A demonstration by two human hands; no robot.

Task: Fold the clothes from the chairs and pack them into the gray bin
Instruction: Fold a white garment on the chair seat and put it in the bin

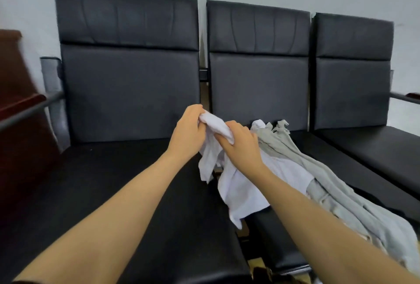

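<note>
Both hands are close together, the left hand and right hand gripping a white shirt above the chairs; gray clothes lie right.

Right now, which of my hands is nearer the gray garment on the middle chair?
Right. Your right hand, gripping the white garment, sits just beside the gray garment. Your left hand grips the same white garment farther left, over the left chair.

White garment, gray garment on chairs

Left seat bare; gray clothes cover middle seat
</note>
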